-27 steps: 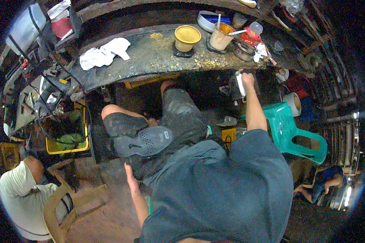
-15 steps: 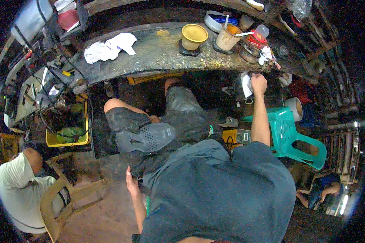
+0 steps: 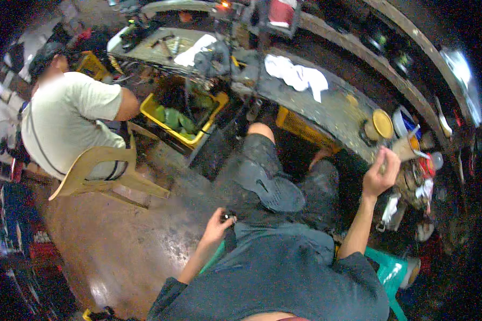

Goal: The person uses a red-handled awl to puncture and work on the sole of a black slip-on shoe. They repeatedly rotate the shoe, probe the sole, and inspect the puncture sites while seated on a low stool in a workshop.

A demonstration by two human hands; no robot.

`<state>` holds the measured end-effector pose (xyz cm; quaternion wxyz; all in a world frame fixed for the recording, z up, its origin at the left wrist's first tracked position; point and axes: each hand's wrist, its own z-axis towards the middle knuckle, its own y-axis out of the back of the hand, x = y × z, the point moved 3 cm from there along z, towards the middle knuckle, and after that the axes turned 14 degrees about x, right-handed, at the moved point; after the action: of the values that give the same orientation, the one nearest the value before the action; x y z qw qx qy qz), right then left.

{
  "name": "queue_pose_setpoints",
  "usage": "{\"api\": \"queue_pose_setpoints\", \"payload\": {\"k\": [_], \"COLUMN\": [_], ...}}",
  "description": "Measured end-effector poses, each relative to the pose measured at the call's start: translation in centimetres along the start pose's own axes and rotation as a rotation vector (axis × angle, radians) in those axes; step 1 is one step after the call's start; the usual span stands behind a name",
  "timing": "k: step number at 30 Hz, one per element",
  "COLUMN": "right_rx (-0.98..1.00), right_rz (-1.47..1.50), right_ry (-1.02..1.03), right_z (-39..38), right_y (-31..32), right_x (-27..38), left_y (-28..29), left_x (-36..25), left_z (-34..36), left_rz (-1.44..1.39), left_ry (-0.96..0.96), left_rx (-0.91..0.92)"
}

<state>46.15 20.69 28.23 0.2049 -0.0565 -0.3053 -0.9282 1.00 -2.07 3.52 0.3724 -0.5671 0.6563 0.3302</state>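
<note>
The right hand (image 3: pixel 379 176) is raised at the near edge of the grimy workbench (image 3: pixel 326 109), fingers curled shut around a small thin object (image 3: pixel 384 163) too blurred to identify; only a pale sliver shows above the fist. It hovers just beside a cup with a straw (image 3: pixel 407 148) and a round yellow-lidded container (image 3: pixel 381 123) that stand on the workbench. The left hand (image 3: pixel 217 227) sits low, well away from the workbench by the person's crossed leg, pinched together on a tiny dark item (image 3: pixel 227 216) that cannot be made out.

On the workbench farther along lies a crumpled white rag (image 3: pixel 297 75). Below the workbench's far end sits a yellow crate (image 3: pixel 185 115) with green packets inside. A red box-like thing (image 3: pixel 283 12) hangs above the workbench. A second person in a pale shirt (image 3: pixel 64 120) sits on a tan plastic chair (image 3: pixel 99 174) well off from the workbench.

Compared with half a second ago, the view has swung round: the workbench now runs diagonally, and the right hand, then holding a pale flat thing below the bench edge, is up at its rim.
</note>
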Motion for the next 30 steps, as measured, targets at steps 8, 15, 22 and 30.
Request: {"api": "queue_pose_setpoints", "payload": {"k": [8, 15, 22, 30], "right_rx": [0.595, 1.311, 1.459, 1.390], "right_rz": [0.746, 0.787, 0.686, 0.882], "right_ry": [0.285, 0.864, 0.866, 0.808], "right_z": [-3.3, -15.8, -18.9, -19.7], "right_y": [-8.6, -10.2, -12.4, -13.1], "right_x": [18.2, 27.2, 27.2, 27.4], "left_y": [1.3, 1.3, 1.0, 1.9], "left_x": [-0.8, 0.3, 0.8, 1.8], "left_z": [-1.1, 0.0, 0.5, -0.6], "left_rz": [0.098, 0.108, 0.223, 0.480], "left_ry": [-0.191, -0.198, -0.149, -0.002], "left_rx": [0.014, -0.032, -0.130, -0.100]}}
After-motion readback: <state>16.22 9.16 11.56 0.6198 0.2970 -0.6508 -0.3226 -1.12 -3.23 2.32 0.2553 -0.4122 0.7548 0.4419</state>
